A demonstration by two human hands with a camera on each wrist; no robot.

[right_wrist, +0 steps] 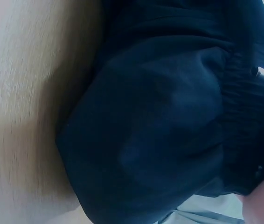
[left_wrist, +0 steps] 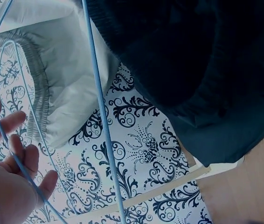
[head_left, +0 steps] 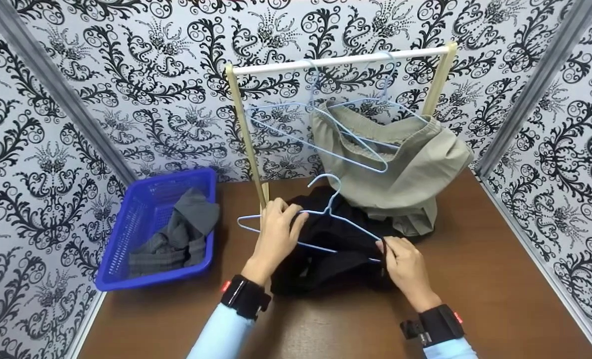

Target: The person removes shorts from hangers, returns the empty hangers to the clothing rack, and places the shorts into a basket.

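A light-blue wire hanger (head_left: 332, 217) is held over a black garment with a gathered elastic waistband (head_left: 326, 281). My left hand (head_left: 278, 229) grips the hanger's left arm, fingers loosely bent around the wire. In the left wrist view the wire (left_wrist: 17, 161) crosses that hand's fingers (left_wrist: 29, 158). My right hand (head_left: 408, 264) pinches the garment's waistband at the hanger's right end, which sits inside the waist opening. The left end of the hanger sticks out bare. In the right wrist view the black cloth (right_wrist: 155, 126) fills most of the picture, and only the right hand's edge shows.
Behind stands a rack with a white bar (head_left: 346, 60) and pale posts. On it hang a bare blue hanger (head_left: 316, 147) and a beige elastic-waist garment (head_left: 400, 174). At left a blue basket (head_left: 109, 259) holds grey clothing (head_left: 181, 237). Patterned walls enclose the brown table (head_left: 495, 299).
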